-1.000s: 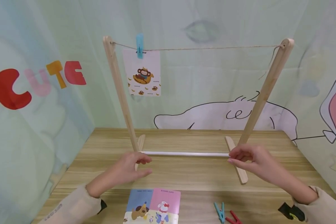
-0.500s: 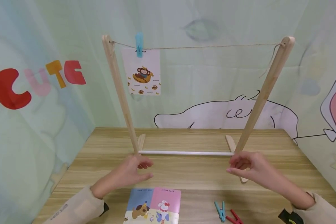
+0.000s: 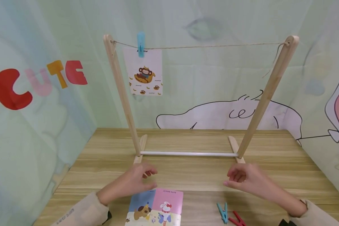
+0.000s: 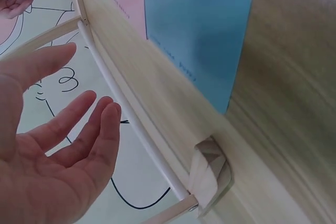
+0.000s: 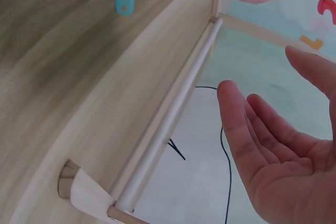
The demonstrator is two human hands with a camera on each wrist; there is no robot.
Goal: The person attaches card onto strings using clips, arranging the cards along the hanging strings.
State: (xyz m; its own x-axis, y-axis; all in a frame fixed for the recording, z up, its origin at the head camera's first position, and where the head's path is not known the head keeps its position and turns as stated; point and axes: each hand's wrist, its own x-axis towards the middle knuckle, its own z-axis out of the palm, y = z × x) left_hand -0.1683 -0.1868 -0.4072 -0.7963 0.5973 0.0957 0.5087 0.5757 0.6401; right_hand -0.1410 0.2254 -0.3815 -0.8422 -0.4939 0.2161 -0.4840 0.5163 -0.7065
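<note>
My left hand (image 3: 135,179) hovers in front of the left foot of a wooden stand (image 3: 123,94), fingers loosely bent around nothing. The right hand (image 3: 250,180) hangs in the air before the stand's right foot, also holding nothing. In the left wrist view, gaps show between the left thumb and fingers (image 4: 68,145). A white rod (image 3: 186,153) joins the stand's posts low down, and a string (image 3: 214,46) runs between their tops. From it hangs a monkey card (image 3: 145,73), held by a blue clothespin (image 3: 141,45). Below the left hand lies a dog-and-rabbit card (image 3: 166,204), its upper left corner partly hidden.
A teal clothespin (image 3: 223,213) and a red clothespin (image 3: 238,219) lie near the front of the wooden table (image 3: 192,175). Printed curtains (image 3: 203,78) stand behind the table and at both sides.
Both hands have drawn back from the stand's feet toward the front of the table. The right hand has left the right end of the rod. Stand, cards and clothespins look unmoved.
</note>
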